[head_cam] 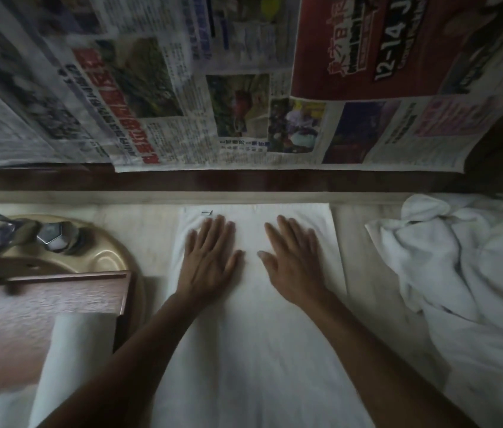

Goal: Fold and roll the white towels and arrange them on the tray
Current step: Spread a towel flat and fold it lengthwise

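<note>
A white towel (253,335) lies folded into a long strip on the counter, running from the back ledge toward me. My left hand (210,257) and my right hand (293,257) press flat on its far end, side by side with fingers straight. A small tag (206,212) shows at the towel's far left corner. To the left, a dark wooden tray (68,295) holds a rolled white towel (77,350), and a second roll (0,409) shows at the bottom left. A crumpled heap of white towels (466,273) sits at the right.
A gold-toned sink basin (108,251) with a chrome tap (3,236) lies behind the tray at the left. Newspaper sheets (213,88) cover the wall above a dark wooden ledge (244,180). Pale counter (358,273) shows between the strip and the heap.
</note>
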Demonstrator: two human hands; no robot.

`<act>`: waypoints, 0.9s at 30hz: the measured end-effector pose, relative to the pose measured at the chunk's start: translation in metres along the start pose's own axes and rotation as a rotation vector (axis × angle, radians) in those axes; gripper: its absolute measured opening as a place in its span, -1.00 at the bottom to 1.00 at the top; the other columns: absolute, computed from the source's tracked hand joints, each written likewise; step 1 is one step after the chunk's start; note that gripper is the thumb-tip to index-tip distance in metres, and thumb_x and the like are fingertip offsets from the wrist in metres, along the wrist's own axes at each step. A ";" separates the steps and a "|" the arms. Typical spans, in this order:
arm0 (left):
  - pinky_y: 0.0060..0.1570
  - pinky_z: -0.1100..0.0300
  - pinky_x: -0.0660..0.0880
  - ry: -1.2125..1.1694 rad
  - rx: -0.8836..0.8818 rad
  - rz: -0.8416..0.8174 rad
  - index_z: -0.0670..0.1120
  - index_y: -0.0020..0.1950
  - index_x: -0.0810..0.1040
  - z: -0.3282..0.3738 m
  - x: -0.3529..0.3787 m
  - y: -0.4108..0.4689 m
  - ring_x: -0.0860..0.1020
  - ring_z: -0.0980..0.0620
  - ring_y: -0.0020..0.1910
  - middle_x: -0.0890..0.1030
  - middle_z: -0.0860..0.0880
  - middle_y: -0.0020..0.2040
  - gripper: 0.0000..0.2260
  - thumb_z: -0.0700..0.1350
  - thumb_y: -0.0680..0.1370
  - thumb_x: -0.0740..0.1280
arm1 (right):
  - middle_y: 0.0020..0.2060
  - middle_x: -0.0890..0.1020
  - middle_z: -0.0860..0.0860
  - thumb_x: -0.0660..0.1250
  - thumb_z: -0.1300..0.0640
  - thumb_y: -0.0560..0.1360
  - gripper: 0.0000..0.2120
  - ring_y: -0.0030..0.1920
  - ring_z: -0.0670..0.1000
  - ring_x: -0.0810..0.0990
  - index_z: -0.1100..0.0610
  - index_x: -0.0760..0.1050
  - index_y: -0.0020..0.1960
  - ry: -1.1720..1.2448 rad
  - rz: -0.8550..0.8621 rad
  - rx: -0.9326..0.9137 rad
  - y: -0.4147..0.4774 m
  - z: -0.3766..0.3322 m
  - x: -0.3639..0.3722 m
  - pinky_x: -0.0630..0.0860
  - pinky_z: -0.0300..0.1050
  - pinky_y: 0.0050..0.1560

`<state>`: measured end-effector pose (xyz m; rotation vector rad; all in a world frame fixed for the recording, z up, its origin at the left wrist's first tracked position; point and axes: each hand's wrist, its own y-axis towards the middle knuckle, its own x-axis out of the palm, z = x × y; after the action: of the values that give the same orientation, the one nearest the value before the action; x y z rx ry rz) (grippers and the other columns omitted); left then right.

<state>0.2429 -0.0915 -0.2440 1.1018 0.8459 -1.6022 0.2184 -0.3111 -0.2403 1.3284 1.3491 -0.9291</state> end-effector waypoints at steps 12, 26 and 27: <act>0.62 -0.12 -0.14 0.019 0.109 0.027 0.03 0.70 0.01 0.025 -0.004 -0.029 -0.12 0.00 0.67 -0.04 -0.01 0.70 -0.39 0.21 0.68 -0.01 | 0.64 0.17 0.15 0.07 -0.15 0.67 -0.40 0.65 0.20 0.07 0.10 0.22 0.63 0.040 0.088 0.133 -0.026 0.008 -0.018 0.07 0.33 0.57; 0.61 -0.17 0.02 -0.042 0.091 0.118 -0.07 0.68 0.12 0.049 0.008 -0.125 0.01 -0.07 0.67 0.08 -0.08 0.69 -0.44 0.04 0.68 0.07 | 0.60 0.28 0.17 0.15 -0.03 0.67 -0.47 0.62 0.21 0.18 0.15 0.33 0.58 0.111 0.153 0.066 -0.130 -0.012 -0.021 0.18 0.30 0.54; 0.59 -0.18 0.06 -0.030 0.113 0.106 -0.05 0.68 0.14 0.054 0.015 -0.136 0.03 -0.05 0.67 0.09 -0.06 0.68 -0.45 0.05 0.69 0.07 | 0.61 0.26 0.14 0.17 -0.04 0.67 -0.48 0.62 0.17 0.17 0.11 0.33 0.59 0.089 0.093 -0.035 -0.148 -0.026 -0.015 0.15 0.31 0.54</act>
<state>0.0968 -0.1068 -0.2376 1.1791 0.6730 -1.5895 0.0674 -0.3051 -0.2366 1.4074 1.3524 -0.7878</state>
